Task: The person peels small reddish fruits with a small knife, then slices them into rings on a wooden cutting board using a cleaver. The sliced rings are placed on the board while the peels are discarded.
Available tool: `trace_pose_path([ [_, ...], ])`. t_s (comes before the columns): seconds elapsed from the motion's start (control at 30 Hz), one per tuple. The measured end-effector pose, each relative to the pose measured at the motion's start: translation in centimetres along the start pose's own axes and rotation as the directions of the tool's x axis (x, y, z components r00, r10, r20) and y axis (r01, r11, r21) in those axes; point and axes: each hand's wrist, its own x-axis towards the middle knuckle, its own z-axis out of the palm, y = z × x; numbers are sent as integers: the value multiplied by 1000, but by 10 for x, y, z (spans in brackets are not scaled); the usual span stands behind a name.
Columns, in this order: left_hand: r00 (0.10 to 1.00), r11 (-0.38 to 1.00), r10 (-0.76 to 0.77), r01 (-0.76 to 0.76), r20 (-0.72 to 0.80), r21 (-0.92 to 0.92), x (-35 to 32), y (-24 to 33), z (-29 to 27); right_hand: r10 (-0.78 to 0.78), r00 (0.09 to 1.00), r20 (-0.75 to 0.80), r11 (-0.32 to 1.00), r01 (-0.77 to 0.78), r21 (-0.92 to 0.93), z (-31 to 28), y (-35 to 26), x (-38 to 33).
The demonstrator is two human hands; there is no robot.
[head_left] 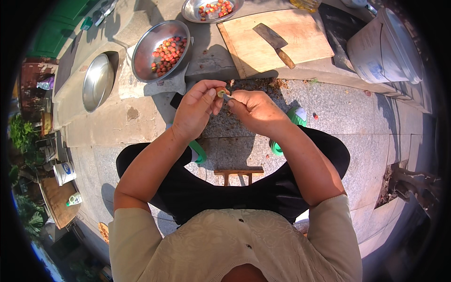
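My left hand (198, 104) pinches a small round fruit (221, 93), greenish with a reddish side, between thumb and fingers. My right hand (256, 107) is closed on a small slim tool (227, 97) whose tip touches the fruit. Most of that tool is hidden in my fingers, so its kind is unclear. Both hands meet above the paved floor, between my knees. Beyond my left hand, a steel bowl (141, 58) holds several small red fruits (168, 55). Another steel bowl (190, 13) farther off contains cut red and pale pieces (217, 9).
A wooden board (305, 35) bears a cleaver (271, 37) on the ledge ahead. To its right stands a lidded white bucket (378, 49). A third steel bowl (97, 83) rests at left. Below my hands is a small wooden stool (238, 172).
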Motion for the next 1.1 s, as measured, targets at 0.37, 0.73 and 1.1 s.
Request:
trace_pose_path([
  [0.37,999,998,50,-50,21,40,0,0,-1,97,995,-17,958,-98,-271,-6,-13,-4],
  [0.73,997,903,58,-74,51,424,-4,6,6,147,988,51,956,-129,-264,-7,-14,-5],
  [1.1,997,996,-74,74,-9,-43,1,6,0,-6,1000,27,999,7,-38,-2,5,-2],
])
